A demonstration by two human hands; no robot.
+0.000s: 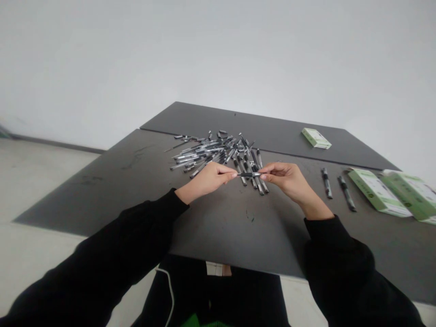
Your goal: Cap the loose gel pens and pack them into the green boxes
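A black-and-clear pen (pixel 249 174) is pinched end to end above the dark grey worktop (pixel 218 218) by the fingertips of the left hand (pixel 207 178) and the right hand (pixel 286 179); the hands are close together, both clamped on it. The pen is held just in front of a loose heap of pens (pixel 218 156). A light pinch at both ends is judged best, as it keeps the barrel level and clear of the heap. A single pen (pixel 326 183) and a second single pen (pixel 347 193) lie to the right, beside green-and-white cartons (pixel 377 193); a further carton (pixel 316 138) lies farther off. Printing is visible on the cartons, but no brand or wording is legible.
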